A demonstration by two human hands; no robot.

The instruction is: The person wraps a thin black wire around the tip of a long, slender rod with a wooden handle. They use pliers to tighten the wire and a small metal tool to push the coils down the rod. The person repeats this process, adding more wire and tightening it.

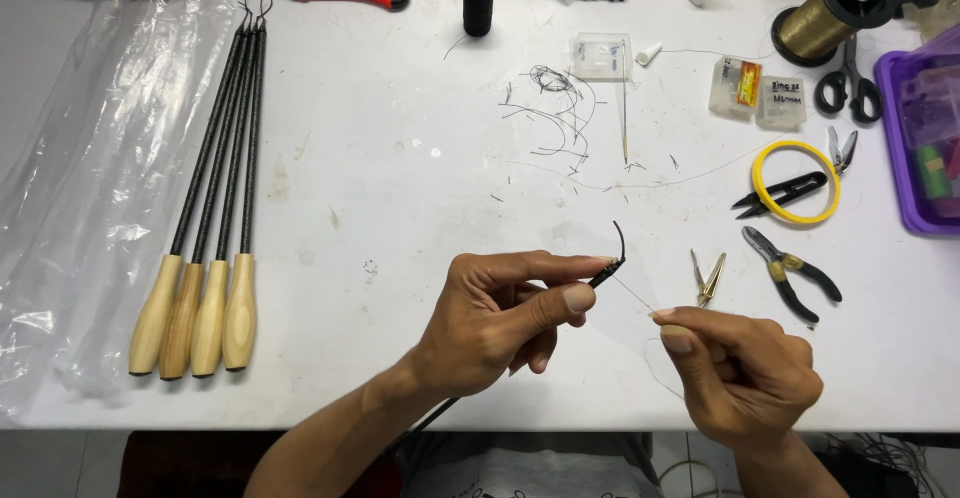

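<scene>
Near the bench's [400, 158] front edge, left hand [495, 318] pinches the black rod tip [612, 263], right hand [745, 368] pinches thin thread [630, 293]; I'd keep that thread taut.

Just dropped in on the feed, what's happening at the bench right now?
A person sits at a white table. The left hand pinches the tip of a thin black rod between thumb and fingers, and the right hand pulls a fine thread taut from that tip. Four finished-looking rods with wooden handles lie in a row to the left, and pliers lie to the right, untouched.
</scene>
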